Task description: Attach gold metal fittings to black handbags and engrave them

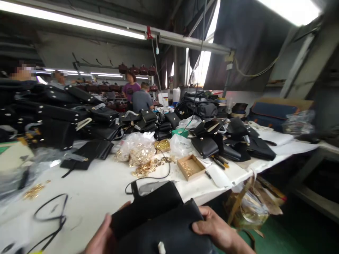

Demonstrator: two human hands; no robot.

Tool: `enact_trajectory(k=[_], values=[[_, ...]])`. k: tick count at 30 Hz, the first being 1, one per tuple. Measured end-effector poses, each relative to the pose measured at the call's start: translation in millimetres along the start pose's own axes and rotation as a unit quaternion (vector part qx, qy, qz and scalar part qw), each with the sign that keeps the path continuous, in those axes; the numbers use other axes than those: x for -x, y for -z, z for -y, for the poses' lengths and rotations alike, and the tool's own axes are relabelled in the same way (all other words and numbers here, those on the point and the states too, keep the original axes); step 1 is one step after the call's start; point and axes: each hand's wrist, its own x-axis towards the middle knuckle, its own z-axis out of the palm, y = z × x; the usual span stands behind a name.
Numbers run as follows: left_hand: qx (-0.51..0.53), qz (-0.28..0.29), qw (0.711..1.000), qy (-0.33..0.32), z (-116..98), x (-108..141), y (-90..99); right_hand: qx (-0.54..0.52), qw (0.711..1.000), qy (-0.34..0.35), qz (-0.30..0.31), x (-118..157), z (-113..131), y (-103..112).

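A black leather bag (161,225) with its flap raised is held low in front of me, over the table's near edge. My right hand (212,225) grips its right side, the thumb pressed on the front and the fingers behind. At the left side is my left hand (102,234), its thumb up along the bag and its fingers mostly hidden behind it. A small whitish piece (161,247) shows on the bag's front. Just past the flap, a grey tool (152,188) with a dark cord lies on the table.
Gold metal fittings (144,168) lie heaped by a plastic bag (137,148) and a cardboard box (191,167). Black bags (58,113) are piled at left, more (209,143) at right. Pliers (219,162) lie near the edge. Several people (141,97) are in the background.
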Motion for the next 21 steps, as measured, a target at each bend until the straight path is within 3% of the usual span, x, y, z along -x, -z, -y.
enact_trajectory(k=[3, 8, 11, 16, 18, 21], values=[[-0.079, -0.002, 0.993, -0.09, -1.6, 10.0, -1.1, 0.03, 0.999, -0.016, -0.008, 12.6, -9.7, 2.2], [-0.172, -0.005, 0.972, -0.16, -1.3, 27.3, 5.4, 0.071, 0.995, -0.063, -0.01, 15.7, -30.4, 2.8], [-0.221, -0.029, 0.958, -0.18, 0.7, 36.7, 7.6, 0.131, 0.99, -0.055, 0.01, 13.5, -38.8, 3.2], [-0.229, -0.07, 0.954, -0.181, 8.4, 43.5, 13.2, 0.276, 0.961, -0.015, 0.025, 7.6, -42.6, 8.8], [-0.229, -0.075, 0.953, -0.185, 10.8, 45.3, 15.3, 0.326, 0.945, 0.027, -0.024, 4.7, -40.2, 6.6], [-0.255, -0.072, 0.947, -0.182, 11.7, 49.3, 16.1, 0.379, 0.909, 0.145, -0.097, -6.1, -26.0, -12.1]])
